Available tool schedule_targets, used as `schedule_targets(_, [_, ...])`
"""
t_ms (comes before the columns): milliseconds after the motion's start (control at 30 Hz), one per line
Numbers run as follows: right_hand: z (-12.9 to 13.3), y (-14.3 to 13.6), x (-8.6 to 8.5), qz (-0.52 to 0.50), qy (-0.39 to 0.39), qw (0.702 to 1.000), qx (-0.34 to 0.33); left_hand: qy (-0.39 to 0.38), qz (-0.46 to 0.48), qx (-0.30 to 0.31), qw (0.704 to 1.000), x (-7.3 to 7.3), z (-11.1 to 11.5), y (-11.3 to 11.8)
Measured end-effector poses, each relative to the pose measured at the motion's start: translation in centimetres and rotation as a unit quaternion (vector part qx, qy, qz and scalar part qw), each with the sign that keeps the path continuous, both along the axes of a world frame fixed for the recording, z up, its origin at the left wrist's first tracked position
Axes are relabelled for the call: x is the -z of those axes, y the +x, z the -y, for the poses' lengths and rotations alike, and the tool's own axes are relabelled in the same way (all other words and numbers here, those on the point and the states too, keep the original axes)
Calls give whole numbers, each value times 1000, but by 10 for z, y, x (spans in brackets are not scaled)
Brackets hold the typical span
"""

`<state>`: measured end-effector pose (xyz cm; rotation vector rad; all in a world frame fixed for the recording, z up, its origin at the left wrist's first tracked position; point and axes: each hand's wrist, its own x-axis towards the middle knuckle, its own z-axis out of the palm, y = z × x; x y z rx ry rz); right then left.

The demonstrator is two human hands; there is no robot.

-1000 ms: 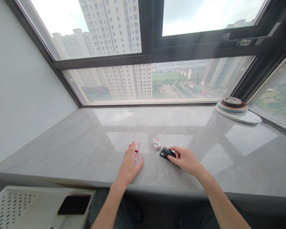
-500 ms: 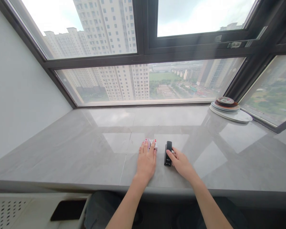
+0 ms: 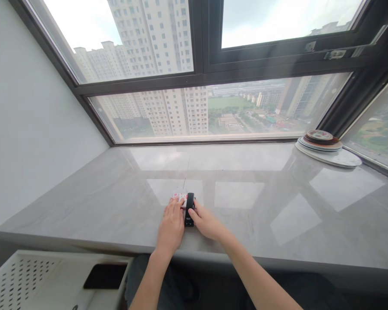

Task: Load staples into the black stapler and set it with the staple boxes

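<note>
Near the front of the grey counter, my right hand (image 3: pixel 205 219) grips a black stapler (image 3: pixel 189 210), its thumb on the near part and fingers along the right side. The stapler lies lengthwise, pointing away from me. Just to its left, my left hand (image 3: pixel 172 221) has its fingers over small red-and-white boxes (image 3: pixel 183 198), holding them against the counter. The boxes sit beside the stapler's far half, partly covered by my fingers and the stapler. Whether stapler and boxes touch, I cannot tell.
A stack of plates (image 3: pixel 326 150) stands at the back right by the window frame. Below the counter (image 3: pixel 93 206) on the left, a dark phone-like slab (image 3: pixel 105 276) lies on a white perforated surface (image 3: pixel 22 280). A wall rises at left.
Both hands have moved left over the counter, the boxes and the stapler with them. The stapler has come right up beside the boxes and my left hand. The view has turned slightly.
</note>
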<state>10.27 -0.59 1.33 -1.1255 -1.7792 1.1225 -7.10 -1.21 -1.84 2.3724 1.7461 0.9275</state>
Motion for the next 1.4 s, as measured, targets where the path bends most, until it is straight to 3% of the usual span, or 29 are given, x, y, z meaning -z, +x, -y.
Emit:
schedule_targets(133, [-22, -39, 3, -8, -25, 1000, -2, 6, -4, -4, 1000, 2, -21, -42])
schedule_targets(300, [-34, -60, 9, 0, -27, 1000, 12, 19, 8, 10, 1000, 3, -39, -62])
schedule_targets(633, [-40, -61, 13, 11, -25, 1000, 5, 26, -3, -21, 999, 4, -53, -67])
schedule_targets(933, [-42, -63, 17, -2, -13, 1000, 18, 24, 18, -25, 999, -3, -49, -62])
schedule_targets(1400, [-28, -59, 21, -27, -18, 999, 0, 21, 45, -27, 998, 1, -53, -63])
